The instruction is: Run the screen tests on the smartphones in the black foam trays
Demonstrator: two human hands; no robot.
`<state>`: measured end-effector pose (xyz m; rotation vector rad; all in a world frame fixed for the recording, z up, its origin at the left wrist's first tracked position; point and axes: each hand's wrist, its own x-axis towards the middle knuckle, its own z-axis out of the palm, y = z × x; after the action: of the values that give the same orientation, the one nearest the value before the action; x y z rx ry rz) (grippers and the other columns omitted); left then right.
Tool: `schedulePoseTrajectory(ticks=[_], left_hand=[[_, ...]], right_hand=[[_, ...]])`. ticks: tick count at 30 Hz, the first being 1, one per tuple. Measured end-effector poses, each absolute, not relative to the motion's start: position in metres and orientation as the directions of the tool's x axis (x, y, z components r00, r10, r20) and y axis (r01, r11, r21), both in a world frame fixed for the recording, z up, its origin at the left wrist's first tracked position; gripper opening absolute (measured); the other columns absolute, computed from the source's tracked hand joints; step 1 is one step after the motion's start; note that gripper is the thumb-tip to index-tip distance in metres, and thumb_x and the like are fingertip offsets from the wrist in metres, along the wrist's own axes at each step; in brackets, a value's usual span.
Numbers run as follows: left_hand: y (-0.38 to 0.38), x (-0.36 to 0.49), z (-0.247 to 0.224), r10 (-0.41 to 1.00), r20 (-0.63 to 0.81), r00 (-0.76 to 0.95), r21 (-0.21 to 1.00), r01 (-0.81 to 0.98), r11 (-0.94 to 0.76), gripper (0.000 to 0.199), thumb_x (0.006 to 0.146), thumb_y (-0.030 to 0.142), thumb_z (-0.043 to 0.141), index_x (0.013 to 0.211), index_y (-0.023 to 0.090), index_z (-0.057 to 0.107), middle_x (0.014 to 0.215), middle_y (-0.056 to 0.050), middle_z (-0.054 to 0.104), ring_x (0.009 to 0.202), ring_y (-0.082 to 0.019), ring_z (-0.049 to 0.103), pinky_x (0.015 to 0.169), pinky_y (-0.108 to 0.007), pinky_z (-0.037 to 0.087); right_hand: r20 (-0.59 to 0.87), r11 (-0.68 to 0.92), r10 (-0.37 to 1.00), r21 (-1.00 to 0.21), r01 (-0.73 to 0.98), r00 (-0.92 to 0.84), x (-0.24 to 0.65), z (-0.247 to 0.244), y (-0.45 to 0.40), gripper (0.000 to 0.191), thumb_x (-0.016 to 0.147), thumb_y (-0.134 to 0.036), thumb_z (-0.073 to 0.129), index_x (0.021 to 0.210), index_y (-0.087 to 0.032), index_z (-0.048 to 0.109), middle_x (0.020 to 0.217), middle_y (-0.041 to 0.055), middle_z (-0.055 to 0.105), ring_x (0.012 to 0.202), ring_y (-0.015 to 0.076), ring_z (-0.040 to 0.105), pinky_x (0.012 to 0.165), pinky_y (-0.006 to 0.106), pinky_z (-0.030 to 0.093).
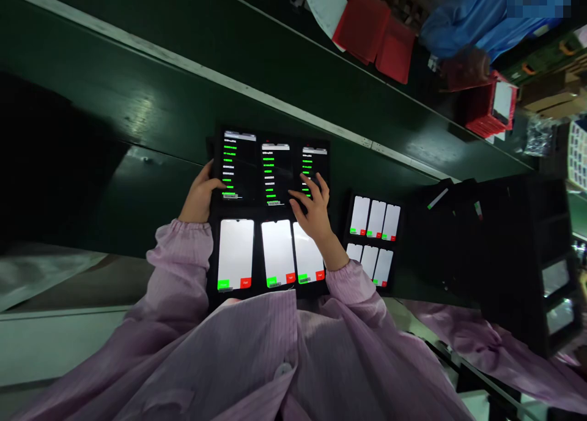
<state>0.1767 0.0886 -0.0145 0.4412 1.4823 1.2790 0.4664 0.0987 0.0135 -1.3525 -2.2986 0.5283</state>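
In front of me lies a black tray (257,213) holding two rows of lit phones. The upper row has a left phone (241,167), a middle phone (276,173) and a right phone (316,155), showing green and white text on black. White screens with green and red corner buttons fill the lower row, such as this phone (235,253). My left hand (198,194) grips the tray's left edge, its thumb by the left phone. Over the right phone, my right hand (314,210) has its fingers spread and holds nothing; whether a fingertip touches the screen I cannot tell.
A second black tray (351,222) of white-screened phones stands at the right. Farther right are dark stacked trays (509,243) and another person's pink sleeve (486,335). Across the green bench (183,109) lie red sheets (367,26) and a red stack (488,109).
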Motion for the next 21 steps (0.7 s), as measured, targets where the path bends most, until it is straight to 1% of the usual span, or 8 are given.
schedulePoseTrajectory(ticks=[3,7,10,15,18,21], left_hand=[[0.079,0.176,-0.019,0.808,-0.467,-0.361,0.869,-0.356,0.343,0.07,0.058,0.021,0.078,0.128,0.023,0.07,0.115,-0.005,0.081,0.112,-0.031,0.076,0.102,-0.05,0.065],[0.077,0.177,-0.025,0.799,-0.458,-0.389,0.882,-0.308,0.356,0.07,0.06,0.02,0.084,0.128,0.024,0.069,0.12,-0.004,0.08,0.115,-0.028,0.074,0.108,-0.049,0.061],[0.078,0.179,-0.025,0.787,-0.471,-0.4,0.877,-0.307,0.369,0.069,0.062,0.019,0.083,0.13,0.023,0.069,0.124,-0.005,0.079,0.117,-0.027,0.072,0.111,-0.046,0.059],[0.077,0.183,-0.018,0.78,-0.472,-0.412,0.877,-0.309,0.368,0.065,0.066,0.023,0.078,0.131,0.023,0.07,0.124,-0.006,0.079,0.118,-0.029,0.072,0.106,-0.044,0.061],[0.076,0.184,-0.014,0.767,-0.471,-0.435,0.88,-0.29,0.376,0.062,0.067,0.023,0.074,0.129,0.022,0.071,0.128,-0.006,0.079,0.122,-0.029,0.07,0.11,-0.044,0.059],[0.075,0.183,-0.012,0.752,-0.477,-0.455,0.879,-0.258,0.401,0.06,0.069,0.025,0.076,0.128,0.022,0.071,0.132,-0.005,0.077,0.127,-0.028,0.067,0.116,-0.045,0.055]], right_hand=[[0.144,0.452,0.883,-0.522,0.724,-0.447,0.466,0.012,0.097,0.026,0.108,-0.035,0.062,0.125,-0.031,0.08,0.163,0.006,0.059,0.166,0.0337,0.03,0.134,0.065,0.03],[0.119,0.439,0.886,-0.53,0.725,-0.449,0.466,0.014,0.096,0.025,0.107,-0.035,0.064,0.125,-0.031,0.08,0.165,0.005,0.058,0.167,0.0334,0.029,0.135,0.064,0.028],[0.092,0.428,0.887,-0.53,0.732,-0.452,0.463,0.016,0.096,0.025,0.106,-0.037,0.065,0.125,-0.033,0.081,0.166,0.003,0.056,0.167,0.034,0.027,0.136,0.064,0.026],[0.058,0.414,0.89,-0.516,0.75,-0.452,0.454,0.018,0.093,0.024,0.105,-0.04,0.067,0.123,-0.035,0.082,0.169,0.0012,0.054,0.169,0.0361,0.023,0.135,0.069,0.023],[0.074,0.414,0.895,-0.508,0.755,-0.441,0.459,0.019,0.092,0.024,0.106,-0.04,0.065,0.122,-0.035,0.082,0.169,0.0008,0.054,0.17,0.0362,0.022,0.135,0.07,0.023],[0.129,0.372,0.924,-0.516,0.772,-0.359,0.477,0.02,0.091,0.027,0.108,-0.036,0.059,0.119,-0.033,0.084,0.164,0.0022,0.058,0.169,0.0355,0.023,0.135,0.069,0.024]])
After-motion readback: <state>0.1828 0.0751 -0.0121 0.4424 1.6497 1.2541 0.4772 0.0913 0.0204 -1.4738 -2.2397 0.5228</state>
